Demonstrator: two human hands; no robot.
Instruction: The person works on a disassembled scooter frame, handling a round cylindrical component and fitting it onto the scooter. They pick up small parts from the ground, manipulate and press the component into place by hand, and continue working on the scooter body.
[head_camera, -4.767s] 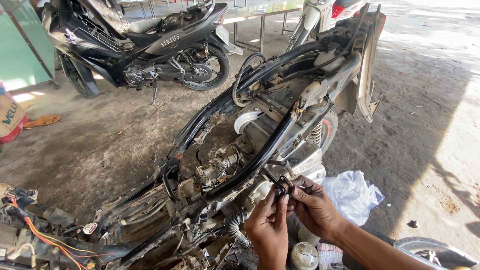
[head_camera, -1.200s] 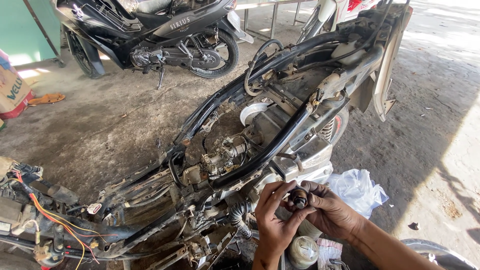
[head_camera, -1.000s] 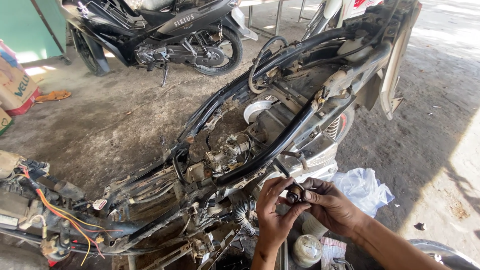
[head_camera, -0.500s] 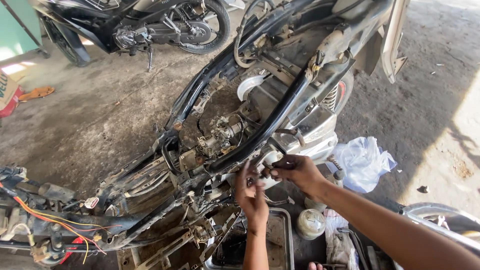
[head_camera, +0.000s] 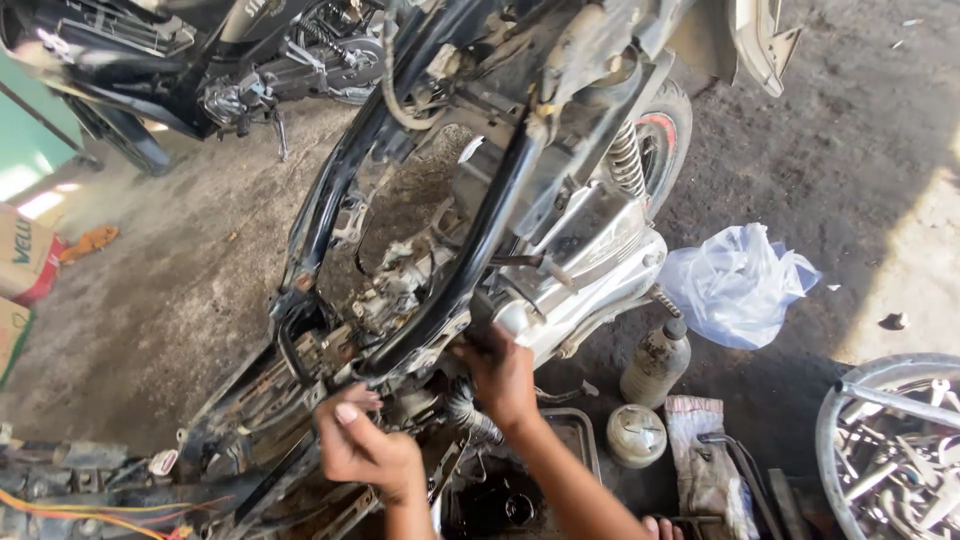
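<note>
a stripped motorbike frame (head_camera: 480, 230) is seen in the middle, and both hands are pressed against its lower part. the left hand (head_camera: 365, 445) is laid at about 7 o'clock from the engine (head_camera: 395, 290), with its fingers (head_camera: 345, 408) curled narrow at the dirty metal; what is held cannot be told. the right hand (head_camera: 500, 375) is set just under the black tube and beside the shiny silver cover (head_camera: 590, 265), fingers hidden behind the frame. a dirty bottle (head_camera: 655, 362) is stood at 3 o'clock from the right hand. a plastic bag (head_camera: 735, 285) is left on the floor beyond it. an oily tray (head_camera: 585, 440) is placed below the hands.
</note>
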